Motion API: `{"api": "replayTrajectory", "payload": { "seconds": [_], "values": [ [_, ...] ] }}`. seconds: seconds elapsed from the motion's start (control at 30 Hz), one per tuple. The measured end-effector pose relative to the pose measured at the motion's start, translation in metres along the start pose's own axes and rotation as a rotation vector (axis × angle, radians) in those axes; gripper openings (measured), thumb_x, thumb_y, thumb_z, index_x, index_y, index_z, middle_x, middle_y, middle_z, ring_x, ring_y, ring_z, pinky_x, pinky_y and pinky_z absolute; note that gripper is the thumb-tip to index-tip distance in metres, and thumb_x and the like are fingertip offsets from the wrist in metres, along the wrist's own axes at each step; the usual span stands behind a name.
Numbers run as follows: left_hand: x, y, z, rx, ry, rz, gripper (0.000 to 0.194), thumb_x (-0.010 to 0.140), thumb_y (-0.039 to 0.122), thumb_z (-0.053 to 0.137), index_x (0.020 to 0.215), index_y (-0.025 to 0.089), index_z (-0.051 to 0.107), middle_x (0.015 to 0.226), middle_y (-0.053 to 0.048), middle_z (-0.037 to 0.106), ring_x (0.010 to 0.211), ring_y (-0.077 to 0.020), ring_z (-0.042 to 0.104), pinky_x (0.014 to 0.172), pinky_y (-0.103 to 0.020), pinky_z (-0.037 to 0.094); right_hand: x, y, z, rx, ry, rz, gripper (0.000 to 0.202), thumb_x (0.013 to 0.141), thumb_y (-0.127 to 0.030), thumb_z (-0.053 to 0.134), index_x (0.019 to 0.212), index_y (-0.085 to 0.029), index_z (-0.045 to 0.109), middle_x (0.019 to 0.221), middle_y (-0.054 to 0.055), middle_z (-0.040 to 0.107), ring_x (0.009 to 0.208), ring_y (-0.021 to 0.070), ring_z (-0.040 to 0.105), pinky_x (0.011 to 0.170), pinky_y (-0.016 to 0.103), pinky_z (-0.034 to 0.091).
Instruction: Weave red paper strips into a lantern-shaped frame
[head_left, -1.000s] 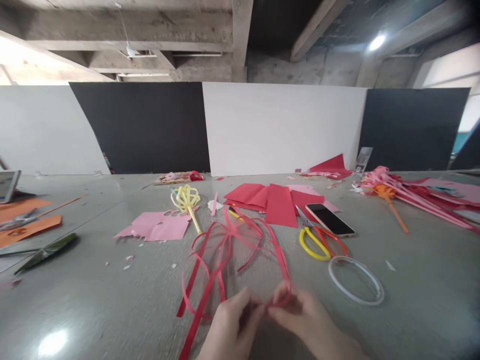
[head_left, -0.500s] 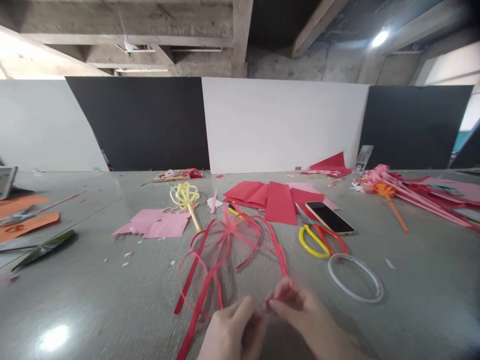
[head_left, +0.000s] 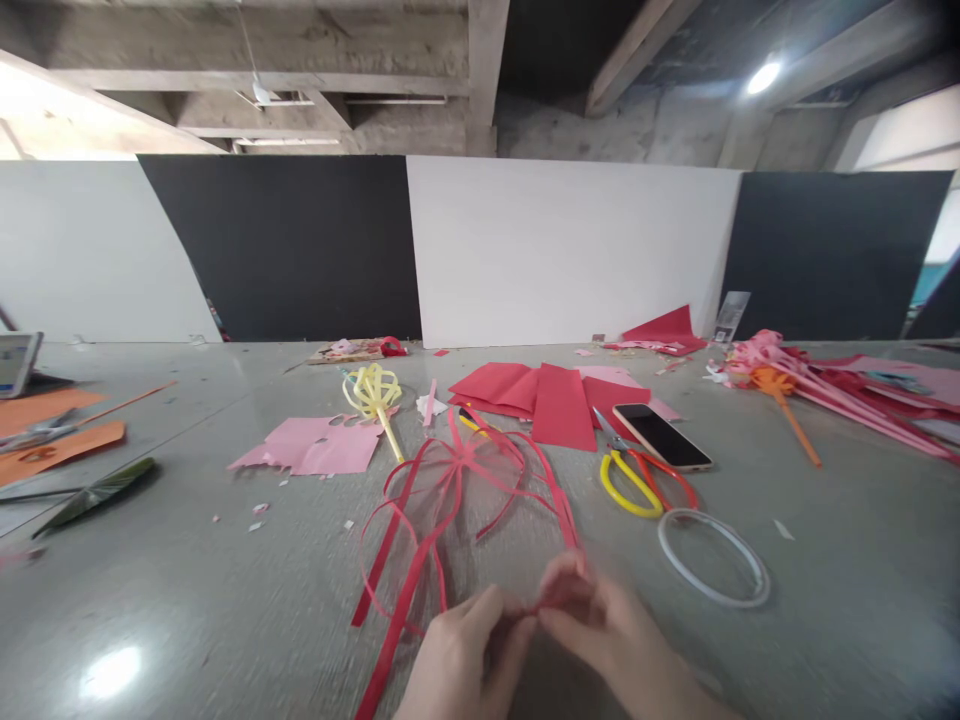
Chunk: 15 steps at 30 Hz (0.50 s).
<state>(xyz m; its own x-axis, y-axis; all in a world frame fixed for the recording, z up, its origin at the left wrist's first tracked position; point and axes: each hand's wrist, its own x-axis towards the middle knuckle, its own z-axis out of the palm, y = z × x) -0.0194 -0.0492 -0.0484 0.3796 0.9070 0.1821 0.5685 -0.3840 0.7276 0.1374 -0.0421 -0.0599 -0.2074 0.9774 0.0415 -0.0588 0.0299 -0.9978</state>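
A bundle of red paper strips [head_left: 463, 460] joined at one point spreads over the grey table in front of me, its strips curling outward. One strip runs down its right side into my right hand [head_left: 592, 615], whose fingers are closed around it. My left hand [head_left: 469, 650] pinches the same red strip near its end, thumb and finger almost meeting the right fingertips. The very end between the fingers is mostly hidden. Right of the hands lie scissors [head_left: 634, 485] with yellow and orange handles and a roll of clear tape [head_left: 712, 557].
A phone [head_left: 662, 436] lies behind the scissors, beside red paper sheets [head_left: 564, 408]. A yellow paper-strip ball on a stick [head_left: 373, 395] rests by torn pink paper [head_left: 307, 446]. At right are pink strips [head_left: 795, 365] and an orange paper flower [head_left: 776, 385]. A green leaf shape [head_left: 105, 495] lies left.
My left fingers have moved up and right onto the strip's end, close against the right fingertips. The small gap between the hands has narrowed. The other things stay put.
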Motion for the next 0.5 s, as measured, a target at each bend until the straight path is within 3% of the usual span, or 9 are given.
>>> {"api": "replayTrajectory", "payload": {
  "seconds": [0.27, 0.5],
  "values": [
    [0.0041, -0.0004, 0.0008, -0.339, -0.155, -0.201, 0.025, 0.082, 0.036, 0.037, 0.069, 0.016, 0.044, 0.059, 0.001, 0.049, 0.042, -0.0054, 0.040, 0.042, -0.017, 0.031, -0.0007, -0.0004, -0.0022, -0.015, 0.039, 0.047, 0.020, 0.064, -0.026, 0.062, 0.080, -0.022, 0.051, 0.074, -0.001, 0.059, 0.072, 0.0163, 0.058, 0.068, 0.029, 0.044],
    [0.0046, -0.0011, 0.0016, -0.437, -0.168, -0.225, 0.026, 0.081, 0.037, 0.037, 0.072, 0.014, 0.045, 0.061, 0.001, 0.049, 0.041, -0.0042, 0.040, 0.040, -0.016, 0.031, -0.0010, -0.0001, -0.0027, 0.020, 0.067, 0.076, 0.022, 0.063, -0.026, 0.064, 0.080, -0.021, 0.052, 0.074, -0.001, 0.060, 0.071, 0.0153, 0.057, 0.068, 0.028, 0.044]
  ]
}}
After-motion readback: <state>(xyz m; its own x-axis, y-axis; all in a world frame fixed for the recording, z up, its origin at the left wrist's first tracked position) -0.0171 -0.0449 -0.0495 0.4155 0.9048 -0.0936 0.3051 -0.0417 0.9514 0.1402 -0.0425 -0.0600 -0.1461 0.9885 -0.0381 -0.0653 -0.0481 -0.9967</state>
